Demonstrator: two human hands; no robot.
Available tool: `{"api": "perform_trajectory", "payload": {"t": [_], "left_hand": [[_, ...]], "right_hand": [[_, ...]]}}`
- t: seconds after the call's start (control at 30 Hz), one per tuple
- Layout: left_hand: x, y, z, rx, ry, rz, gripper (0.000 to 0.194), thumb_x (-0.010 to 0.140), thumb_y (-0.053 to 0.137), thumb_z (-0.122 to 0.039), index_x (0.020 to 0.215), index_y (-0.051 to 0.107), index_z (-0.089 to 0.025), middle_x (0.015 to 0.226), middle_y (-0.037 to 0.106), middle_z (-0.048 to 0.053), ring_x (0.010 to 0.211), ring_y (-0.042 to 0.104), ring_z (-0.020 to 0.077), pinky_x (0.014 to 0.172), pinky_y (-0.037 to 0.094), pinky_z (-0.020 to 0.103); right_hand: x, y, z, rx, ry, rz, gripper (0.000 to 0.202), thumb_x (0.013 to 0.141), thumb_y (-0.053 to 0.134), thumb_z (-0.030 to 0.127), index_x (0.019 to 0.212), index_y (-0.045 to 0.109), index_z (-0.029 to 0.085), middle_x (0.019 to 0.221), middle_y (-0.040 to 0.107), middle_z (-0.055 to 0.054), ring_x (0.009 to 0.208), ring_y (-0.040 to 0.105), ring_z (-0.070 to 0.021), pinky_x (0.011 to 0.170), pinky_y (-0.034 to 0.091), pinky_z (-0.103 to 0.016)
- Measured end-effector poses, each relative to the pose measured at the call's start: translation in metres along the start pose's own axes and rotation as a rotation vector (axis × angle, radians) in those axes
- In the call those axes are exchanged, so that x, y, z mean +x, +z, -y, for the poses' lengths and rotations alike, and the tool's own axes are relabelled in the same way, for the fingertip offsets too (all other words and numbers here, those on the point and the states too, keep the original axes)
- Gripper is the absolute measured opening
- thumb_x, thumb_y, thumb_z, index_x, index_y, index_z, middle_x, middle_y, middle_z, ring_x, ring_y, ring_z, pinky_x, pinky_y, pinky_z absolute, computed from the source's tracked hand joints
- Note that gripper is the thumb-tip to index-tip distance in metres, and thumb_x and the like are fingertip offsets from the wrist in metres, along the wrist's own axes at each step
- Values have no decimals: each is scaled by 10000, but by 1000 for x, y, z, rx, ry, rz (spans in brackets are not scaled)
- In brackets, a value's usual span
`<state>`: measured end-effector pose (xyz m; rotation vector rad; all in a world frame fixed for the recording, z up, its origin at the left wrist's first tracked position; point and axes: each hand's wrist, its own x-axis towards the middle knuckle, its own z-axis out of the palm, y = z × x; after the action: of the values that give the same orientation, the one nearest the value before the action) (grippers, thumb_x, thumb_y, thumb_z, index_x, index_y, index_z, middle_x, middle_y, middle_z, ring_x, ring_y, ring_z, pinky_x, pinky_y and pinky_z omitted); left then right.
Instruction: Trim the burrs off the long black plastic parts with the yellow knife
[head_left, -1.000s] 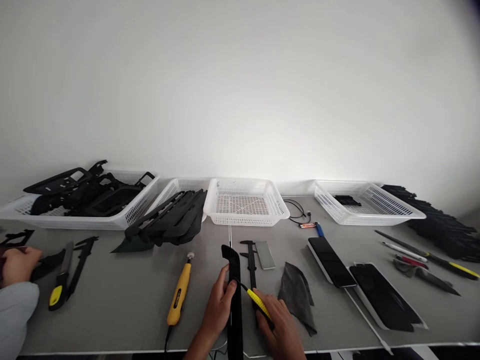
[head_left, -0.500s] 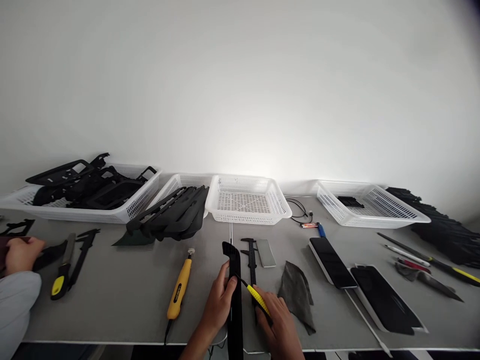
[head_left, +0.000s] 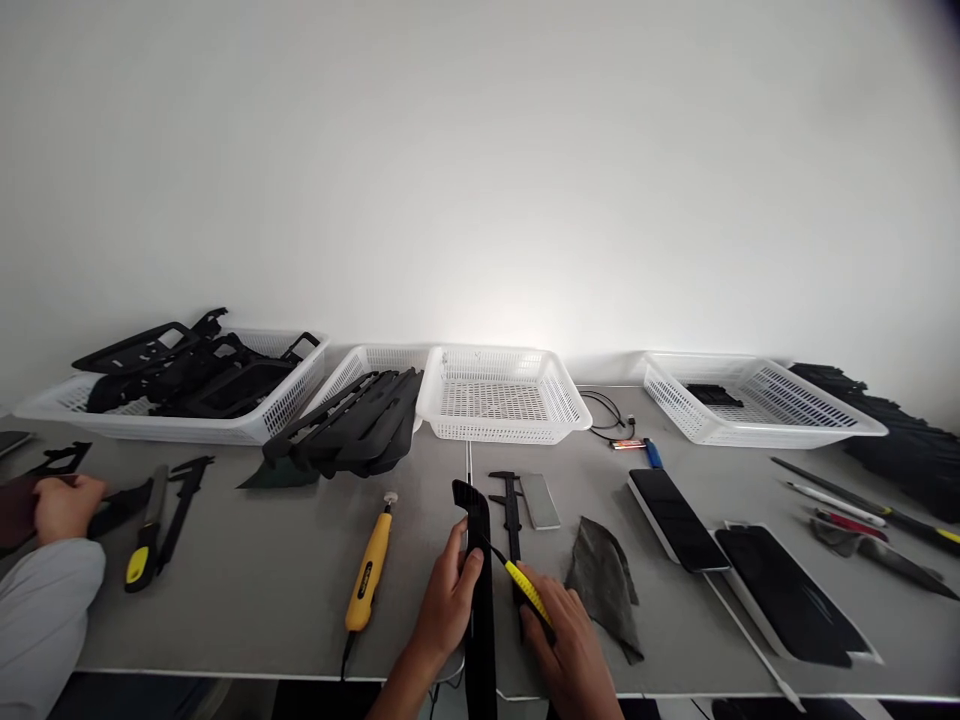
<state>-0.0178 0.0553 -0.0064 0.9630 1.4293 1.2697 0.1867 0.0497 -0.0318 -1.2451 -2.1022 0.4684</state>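
Observation:
My left hand (head_left: 450, 590) is closed around a long black plastic trim piece (head_left: 480, 630), which stands on end with its curved top pointing left. Pinched in my right hand (head_left: 566, 640) is a slim yellow-handled tool (head_left: 525, 590) with a thin dark tip. That tip meets the right edge of the trim piece just above my left thumb; whether it is a blade or a file I cannot tell. Behind my right hand lies a black caliper (head_left: 511, 510), beside a small grey block (head_left: 540, 502). A dark grey cloth (head_left: 604, 590) rests to the right.
White baskets (head_left: 495, 432) line the wall, some with black parts (head_left: 375, 420). A yellow corded rotary tool (head_left: 367, 580) lies left of my hands. Two phone-like devices (head_left: 679, 520) and a long file (head_left: 847, 490) lie right. Another person's hand (head_left: 69, 508) works at far left.
The whole view has shifted slightly, so things sit a little further right. Both hands keep their grips, and the tool's tip remains at the trim piece's edge.

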Motion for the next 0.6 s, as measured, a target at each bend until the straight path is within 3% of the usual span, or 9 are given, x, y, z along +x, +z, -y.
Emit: {"api": "perform_trajectory", "payload": {"t": [0.2,0.37,0.6], "left_hand": [[0,-1,1,-69,-53,55,745,942,602,-656,1545,493,-231,1138,742,119,1108,678,319,898,549,392],[-2,0,-9,-53,-69,143,715,947,562,-688,1498,510,-234,932,713,55,888,685,268,817,548,374],[-2,1,-14,-3,-32,140,591,948,580,-646,1370,599,-233,887,697,38,873,664,254,831,533,356]], "right_hand": [[-2,10,-10,-21,19,-75,403,1085,466,394,1460,595,316,1280,756,-55,1109,750,-240,894,636,-362],[-1,6,-7,-29,21,-15,406,1086,471,396,1464,592,314,1297,752,-60,1143,742,-248,915,635,-374],[0,3,-5,-47,-41,-21,410,1073,484,358,1466,591,304,1276,762,-57,1114,752,-236,894,636,-362]]}}
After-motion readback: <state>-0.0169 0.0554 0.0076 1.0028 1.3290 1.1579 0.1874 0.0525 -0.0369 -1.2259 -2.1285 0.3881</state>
